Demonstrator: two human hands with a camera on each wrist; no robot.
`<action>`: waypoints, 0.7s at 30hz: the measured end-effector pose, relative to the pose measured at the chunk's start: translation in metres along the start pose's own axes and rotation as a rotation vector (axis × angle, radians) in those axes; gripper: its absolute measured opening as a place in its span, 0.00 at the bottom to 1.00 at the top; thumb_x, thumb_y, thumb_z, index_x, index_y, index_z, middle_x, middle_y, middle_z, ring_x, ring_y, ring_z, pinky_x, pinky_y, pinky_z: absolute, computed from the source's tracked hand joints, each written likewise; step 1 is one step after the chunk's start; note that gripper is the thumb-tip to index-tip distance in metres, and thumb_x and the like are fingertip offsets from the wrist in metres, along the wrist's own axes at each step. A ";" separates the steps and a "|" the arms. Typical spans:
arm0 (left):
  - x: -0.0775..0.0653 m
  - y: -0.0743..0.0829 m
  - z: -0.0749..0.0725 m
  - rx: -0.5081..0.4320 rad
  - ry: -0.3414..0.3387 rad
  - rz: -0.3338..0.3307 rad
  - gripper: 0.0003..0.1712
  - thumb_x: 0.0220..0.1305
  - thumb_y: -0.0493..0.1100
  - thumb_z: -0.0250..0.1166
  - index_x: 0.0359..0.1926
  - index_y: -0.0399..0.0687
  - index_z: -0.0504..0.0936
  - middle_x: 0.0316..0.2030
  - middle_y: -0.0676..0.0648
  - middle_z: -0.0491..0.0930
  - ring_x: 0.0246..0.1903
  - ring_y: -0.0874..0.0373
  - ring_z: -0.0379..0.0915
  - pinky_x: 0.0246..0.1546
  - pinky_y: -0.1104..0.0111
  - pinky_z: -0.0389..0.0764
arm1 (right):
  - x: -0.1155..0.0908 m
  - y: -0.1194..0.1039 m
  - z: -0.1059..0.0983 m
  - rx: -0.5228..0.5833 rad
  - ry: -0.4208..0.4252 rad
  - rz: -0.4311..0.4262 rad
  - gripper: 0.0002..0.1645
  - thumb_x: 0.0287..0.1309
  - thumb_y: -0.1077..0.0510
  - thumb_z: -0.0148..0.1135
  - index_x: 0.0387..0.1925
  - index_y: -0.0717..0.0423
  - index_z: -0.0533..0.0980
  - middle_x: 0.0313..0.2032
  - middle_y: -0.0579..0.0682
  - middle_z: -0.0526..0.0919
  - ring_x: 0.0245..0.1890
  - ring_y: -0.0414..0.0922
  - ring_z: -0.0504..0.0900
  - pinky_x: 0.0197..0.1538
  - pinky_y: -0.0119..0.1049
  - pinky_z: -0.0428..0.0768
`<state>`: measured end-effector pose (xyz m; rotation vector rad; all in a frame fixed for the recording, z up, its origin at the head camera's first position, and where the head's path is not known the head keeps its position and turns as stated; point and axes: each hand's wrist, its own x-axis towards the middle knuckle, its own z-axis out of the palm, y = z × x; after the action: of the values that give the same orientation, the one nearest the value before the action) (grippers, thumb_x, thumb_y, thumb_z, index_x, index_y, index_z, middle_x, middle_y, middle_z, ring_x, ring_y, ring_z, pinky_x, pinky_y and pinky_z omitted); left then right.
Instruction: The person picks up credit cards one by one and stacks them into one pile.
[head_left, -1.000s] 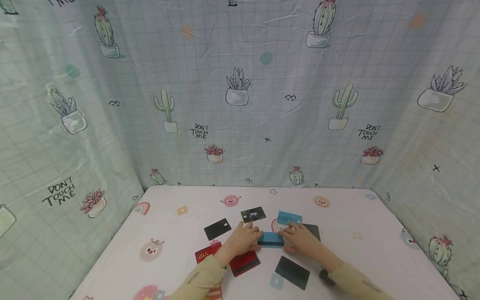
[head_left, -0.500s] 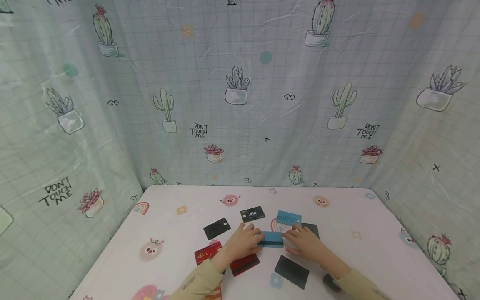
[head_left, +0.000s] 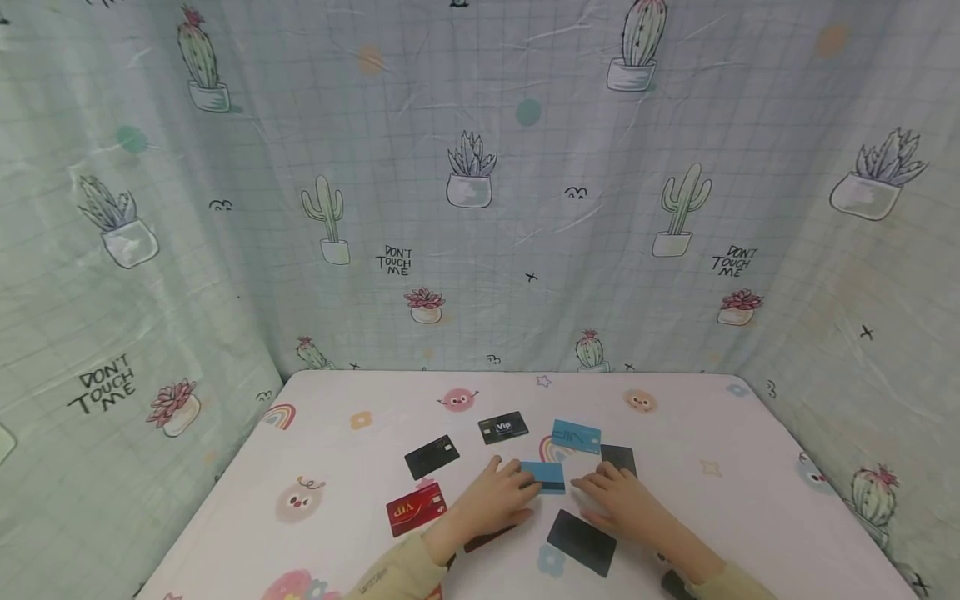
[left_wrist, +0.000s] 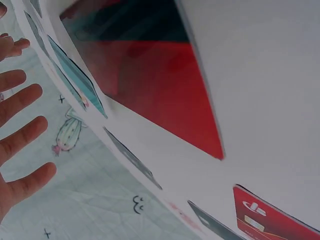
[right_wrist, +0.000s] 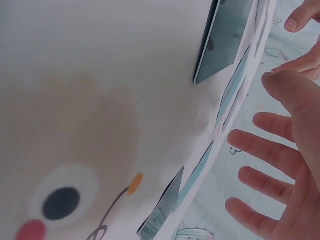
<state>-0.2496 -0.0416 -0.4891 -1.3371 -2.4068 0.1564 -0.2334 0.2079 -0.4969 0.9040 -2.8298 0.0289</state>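
A blue card (head_left: 553, 477) with a dark stripe lies on the table between the two hands. The left hand (head_left: 495, 500) has its fingertips at that card's left edge and overlaps a red card (left_wrist: 160, 100) with a dark stripe; in the left wrist view its fingers (left_wrist: 25, 135) are spread, with nothing in them. To the right of the blue card is the right hand (head_left: 626, 504), apart from it. Its fingers (right_wrist: 265, 180) are spread in the right wrist view and hold nothing. A dark card (head_left: 618, 458) lies just beyond the right fingers.
Behind lie a blue VIP card (head_left: 576, 436), a black Vip card (head_left: 504, 427) and a black card (head_left: 432, 457) with a chip. A red VIP card (head_left: 416, 508) is beside the left forearm. A black card (head_left: 582, 542) lies in front; a dark object (head_left: 675, 585) sits by the right wrist.
The right hand has drawn away from the blue striped card, back to the right. The left hand has shifted slightly right, covering more of the blue card's left end and the red striped card.
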 end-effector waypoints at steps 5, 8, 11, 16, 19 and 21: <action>0.001 0.007 -0.006 -0.001 0.004 0.014 0.20 0.55 0.56 0.59 0.49 0.58 0.75 0.44 0.57 0.77 0.45 0.60 0.69 0.47 0.60 0.72 | -0.006 -0.003 -0.002 0.000 -0.004 0.026 0.25 0.49 0.41 0.58 0.50 0.42 0.73 0.40 0.38 0.78 0.40 0.38 0.66 0.38 0.35 0.69; 0.000 0.011 -0.009 0.013 0.007 0.025 0.20 0.55 0.57 0.60 0.48 0.60 0.75 0.44 0.58 0.77 0.43 0.61 0.68 0.47 0.61 0.72 | -0.009 -0.005 -0.003 0.018 -0.042 0.054 0.25 0.50 0.40 0.57 0.51 0.42 0.72 0.41 0.39 0.78 0.40 0.39 0.66 0.39 0.38 0.70; 0.000 0.015 -0.011 0.019 0.000 0.038 0.20 0.54 0.58 0.60 0.48 0.60 0.75 0.45 0.58 0.77 0.43 0.62 0.67 0.46 0.62 0.72 | -0.011 -0.007 -0.002 0.035 -0.063 0.068 0.26 0.51 0.39 0.56 0.51 0.42 0.72 0.41 0.40 0.78 0.40 0.39 0.66 0.39 0.37 0.70; -0.002 0.021 -0.013 0.005 -0.027 0.048 0.21 0.55 0.58 0.59 0.50 0.60 0.74 0.47 0.58 0.77 0.46 0.61 0.68 0.47 0.62 0.72 | -0.017 -0.008 0.000 0.011 -0.028 0.052 0.25 0.51 0.38 0.55 0.50 0.42 0.73 0.41 0.38 0.77 0.39 0.38 0.65 0.38 0.35 0.69; -0.003 0.025 -0.014 -0.007 -0.041 0.051 0.21 0.56 0.58 0.58 0.50 0.60 0.74 0.48 0.58 0.77 0.47 0.62 0.68 0.48 0.63 0.72 | -0.021 -0.010 0.001 -0.011 -0.002 0.035 0.26 0.50 0.38 0.56 0.50 0.42 0.73 0.41 0.39 0.77 0.40 0.39 0.66 0.41 0.38 0.70; -0.004 0.027 -0.014 -0.016 -0.047 0.054 0.21 0.56 0.58 0.58 0.50 0.60 0.74 0.48 0.59 0.77 0.46 0.62 0.68 0.48 0.64 0.72 | -0.023 -0.012 0.000 -0.016 -0.002 0.027 0.26 0.50 0.39 0.56 0.50 0.44 0.72 0.41 0.40 0.77 0.41 0.40 0.67 0.42 0.41 0.71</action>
<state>-0.2210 -0.0311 -0.4851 -1.4220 -2.4158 0.1852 -0.2080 0.2112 -0.5010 0.8623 -2.8398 0.0091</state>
